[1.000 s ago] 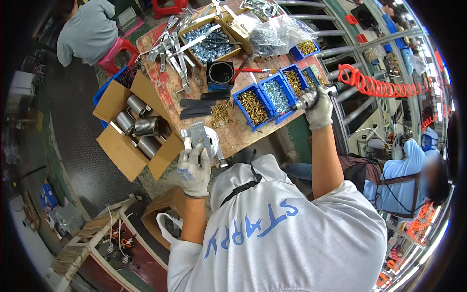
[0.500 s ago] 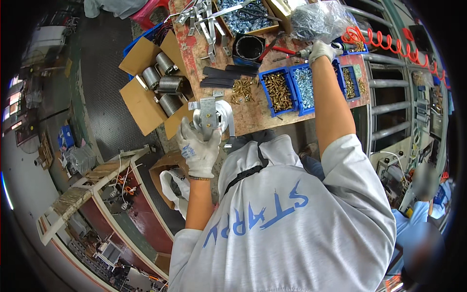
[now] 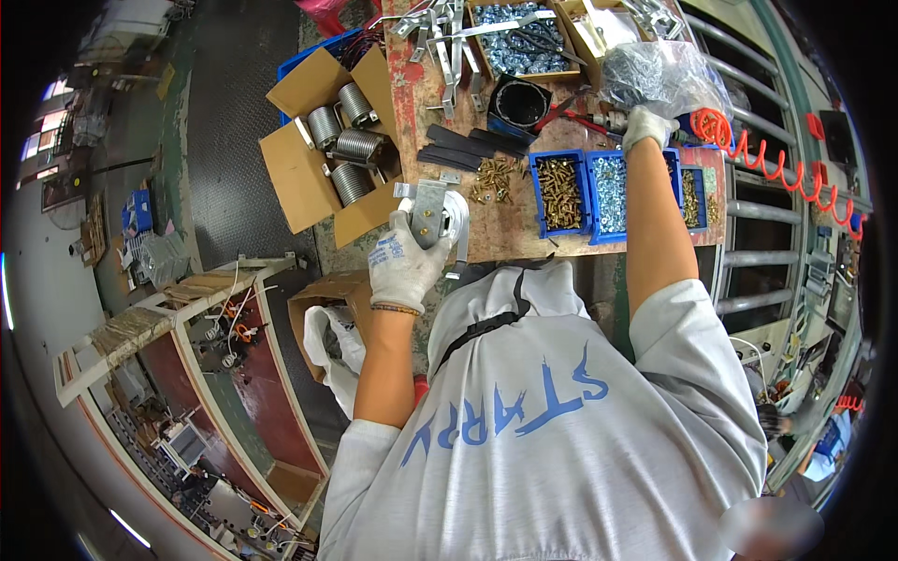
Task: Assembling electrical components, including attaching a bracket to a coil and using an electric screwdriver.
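Observation:
My left hand [image 3: 404, 266], in a whitish work glove, grips a silvery metal bracket [image 3: 429, 211] with two brass-coloured screw heads in its face. A round, pale metal part [image 3: 456, 220] sits against the bracket's right side, with a flat strip hanging below it. This assembly is held at the near left edge of the worktable. My right hand [image 3: 647, 128], also gloved, reaches across the table and is closed around a power screwdriver [image 3: 615, 121]; its front end points left, and the glove hides much of its body.
Blue bins [image 3: 561, 194] of screws and nuts stand under my right forearm. Loose screws [image 3: 496, 180], black strips [image 3: 468, 145] and a black cup-shaped part [image 3: 517, 103] lie left of them. A carton of metal coils [image 3: 357, 145] is at left. An orange coiled hose [image 3: 716, 129] hangs at right.
The view has shifted, so the table and bins appear farther right. My left hand keeps the bracket at the table edge, and my right hand stays at the screwdriver.

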A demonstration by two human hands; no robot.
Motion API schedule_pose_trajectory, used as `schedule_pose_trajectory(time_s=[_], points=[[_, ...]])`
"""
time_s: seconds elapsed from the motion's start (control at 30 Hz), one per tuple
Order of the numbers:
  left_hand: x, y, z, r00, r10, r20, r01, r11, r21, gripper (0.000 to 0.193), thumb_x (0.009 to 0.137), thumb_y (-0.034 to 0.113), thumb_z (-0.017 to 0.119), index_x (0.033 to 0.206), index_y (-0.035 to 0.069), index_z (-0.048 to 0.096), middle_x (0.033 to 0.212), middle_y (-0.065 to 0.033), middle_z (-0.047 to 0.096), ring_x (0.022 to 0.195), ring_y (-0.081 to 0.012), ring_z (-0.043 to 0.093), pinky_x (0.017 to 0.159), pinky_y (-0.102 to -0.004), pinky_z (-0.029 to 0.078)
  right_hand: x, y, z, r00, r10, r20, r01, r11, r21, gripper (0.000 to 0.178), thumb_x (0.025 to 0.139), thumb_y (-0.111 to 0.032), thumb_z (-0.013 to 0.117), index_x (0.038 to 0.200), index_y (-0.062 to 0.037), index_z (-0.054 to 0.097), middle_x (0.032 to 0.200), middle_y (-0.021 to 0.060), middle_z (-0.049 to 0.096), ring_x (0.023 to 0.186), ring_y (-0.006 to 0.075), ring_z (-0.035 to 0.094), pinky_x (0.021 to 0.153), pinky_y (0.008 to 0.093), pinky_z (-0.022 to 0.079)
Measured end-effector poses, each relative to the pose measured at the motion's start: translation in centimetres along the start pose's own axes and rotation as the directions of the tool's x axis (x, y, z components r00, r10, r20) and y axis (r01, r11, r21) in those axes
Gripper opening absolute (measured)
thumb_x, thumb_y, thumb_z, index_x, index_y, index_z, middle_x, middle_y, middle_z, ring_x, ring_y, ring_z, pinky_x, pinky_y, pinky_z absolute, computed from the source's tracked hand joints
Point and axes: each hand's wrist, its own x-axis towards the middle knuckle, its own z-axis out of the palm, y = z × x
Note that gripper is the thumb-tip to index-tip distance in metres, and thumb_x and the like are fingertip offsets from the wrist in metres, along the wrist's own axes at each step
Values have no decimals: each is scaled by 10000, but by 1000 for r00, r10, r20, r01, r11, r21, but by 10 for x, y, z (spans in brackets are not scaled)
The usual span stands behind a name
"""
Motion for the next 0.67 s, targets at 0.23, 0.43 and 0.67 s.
schedule_pose_trajectory(time_s=[0.23, 0.43, 0.67], points=[[-7, 4, -5, 999, -40, -25, 43, 994, 104, 648, 748, 467, 696, 1198, 34, 523, 995, -186, 687, 929, -348, 672, 835, -451, 522, -150, 4, -18, 853, 247, -460, 519, -309, 797, 375, 833, 89, 480, 1198, 11, 517, 952, 57, 627, 822, 142, 604, 767, 257, 513], [-15, -23, 27, 963, 25, -268, -83, 975, -207, 636, 722, 324, 782, 1205, -6, 534, 1038, -177, 675, 945, -288, 677, 822, -380, 527, -259, -43, 30, 644, -728, -234, 300, -42, 953, 317, 910, -64, 573, 1222, -12, 563, 1061, 75, 649, 945, 131, 616, 831, 263, 504], [-5, -73, 55, 960, -250, -129, -83, 187, -979, 554, 867, 356, 673, 1268, 16, 500, 1131, -94, 610, 1010, -197, 606, 843, -351, 503, -281, -122, 12, 205, -962, -181, 746, 34, 665, 592, 887, -346, 655, 1344, -11, 484, 1277, 164, 580, 1184, 323, 556, 1013, 378, 425]])
